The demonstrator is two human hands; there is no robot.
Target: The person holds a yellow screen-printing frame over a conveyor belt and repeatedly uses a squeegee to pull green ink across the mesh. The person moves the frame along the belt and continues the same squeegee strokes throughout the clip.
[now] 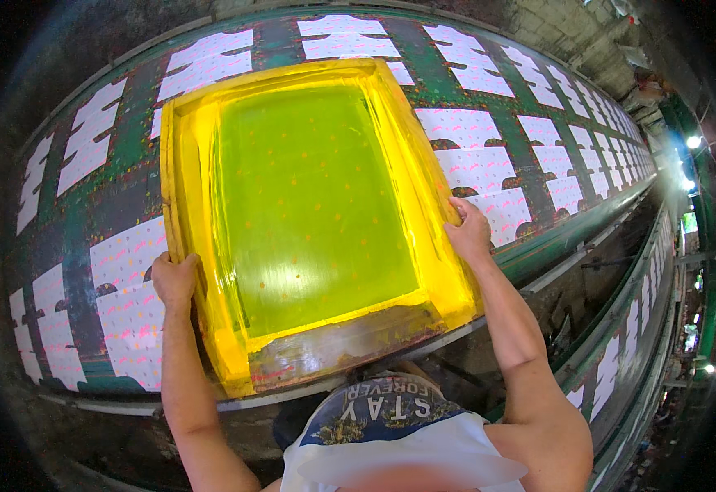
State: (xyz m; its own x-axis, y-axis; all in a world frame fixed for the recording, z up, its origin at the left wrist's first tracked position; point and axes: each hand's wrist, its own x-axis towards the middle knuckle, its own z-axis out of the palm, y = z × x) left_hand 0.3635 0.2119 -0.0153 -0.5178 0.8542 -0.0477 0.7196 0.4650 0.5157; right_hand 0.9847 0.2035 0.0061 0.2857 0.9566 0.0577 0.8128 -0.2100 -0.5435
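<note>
Screen-printing frame [419,180] is spanning the near half of a long green printing table [135,184], straight in front of the person, with its near end reaching the table's near edge. Whether it is resting flat or being held slightly up is not something I can tell from this angle. Bright yellow is coating its rails, while its green mesh [317,213] is showing scattered small orange dots and catching a pale glare toward the lower left. Along the near end, a dull brown-grey strip [342,344] is running between the two side rails.

The left hand [175,277] is gripping the left rail below its middle, its thumb pressing against the wood and its other fingers mostly hiding from view. The right hand [469,230] is pinching the right rail, thumb lying on the near side and fingers curling at the outer edge.

White cut fabric pieces [132,336] with small pink marks are lying in rows around the frame and on down the table. A second table [612,316] is stretching along the right, also carrying white pieces. Beyond it, lamps [693,142] are glowing. The person is wearing a white and dark-blue top [432,447].
</note>
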